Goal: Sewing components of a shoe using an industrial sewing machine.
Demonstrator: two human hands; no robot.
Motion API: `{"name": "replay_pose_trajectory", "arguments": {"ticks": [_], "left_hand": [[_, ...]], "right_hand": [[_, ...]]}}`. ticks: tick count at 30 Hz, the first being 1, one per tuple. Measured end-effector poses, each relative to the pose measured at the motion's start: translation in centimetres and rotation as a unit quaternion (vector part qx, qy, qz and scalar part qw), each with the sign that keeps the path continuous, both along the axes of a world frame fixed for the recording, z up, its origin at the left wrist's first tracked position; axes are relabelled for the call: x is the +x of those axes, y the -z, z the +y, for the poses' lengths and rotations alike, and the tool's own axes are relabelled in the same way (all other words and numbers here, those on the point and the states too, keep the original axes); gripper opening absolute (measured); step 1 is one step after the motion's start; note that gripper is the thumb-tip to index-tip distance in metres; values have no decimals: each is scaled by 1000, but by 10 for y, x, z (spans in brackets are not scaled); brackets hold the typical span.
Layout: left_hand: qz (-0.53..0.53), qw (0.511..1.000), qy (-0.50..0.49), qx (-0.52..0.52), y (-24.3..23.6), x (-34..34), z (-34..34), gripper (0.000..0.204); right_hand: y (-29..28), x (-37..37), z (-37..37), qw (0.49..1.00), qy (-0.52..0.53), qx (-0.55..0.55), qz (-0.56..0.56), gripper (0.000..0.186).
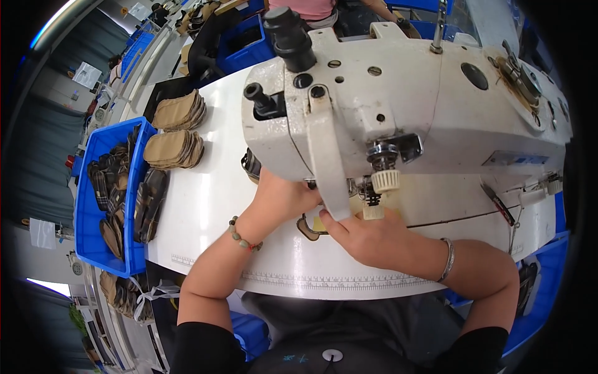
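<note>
A white sewing machine [349, 106] with black and cream knobs fills the upper middle. My left hand [286, 192] reaches under its head, left of the needle area, fingertips hidden behind a white lever [327, 162]. A small dark-rimmed piece [309, 232] shows between my hands below the lever. My right hand [370, 240] is palm-down at the presser area, its nearest finger stretched toward that piece and the others partly hidden by a cream knob. Whether either hand grips the piece is unclear.
At left, a blue bin [84, 193] holds dark and tan pieces, beside two stacks of tan pieces [174, 149]. Black-and-red snips [501, 206] lie right of my hands. A blue bin [539, 324] sits lower right. A co-worker in pink [299, 11] is beyond the machine.
</note>
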State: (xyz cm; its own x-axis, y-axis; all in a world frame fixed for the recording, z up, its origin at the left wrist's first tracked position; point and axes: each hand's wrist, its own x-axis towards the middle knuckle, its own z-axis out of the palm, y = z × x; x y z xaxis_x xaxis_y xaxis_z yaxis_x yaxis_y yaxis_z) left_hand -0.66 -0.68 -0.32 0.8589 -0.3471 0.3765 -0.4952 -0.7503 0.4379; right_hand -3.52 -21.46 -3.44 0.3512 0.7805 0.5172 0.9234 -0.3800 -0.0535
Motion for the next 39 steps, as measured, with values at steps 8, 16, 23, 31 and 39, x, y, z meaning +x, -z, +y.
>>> {"name": "replay_pose_trajectory", "arguments": {"ticks": [8,16,23,31,39], "left_hand": [[3,1000,-13,8,0,-2,-2,37],[9,999,-43,7,-1,-5,-6,19],[12,998,-61,-22,1,-7,-11,19],[51,998,-22,-31,3,-2,-3,38],[137,989,-61,-17,-3,-4,-8,22]], "right_hand": [[-3,0,0,1000,1,-21,12,29],[-3,0,-2,999,-12,-12,37,31],[1,1,-2,999,-21,-15,30,33],[2,-3,2,1000,5,16,0,29],[6,-2,6,997,-3,14,74,22]]}}
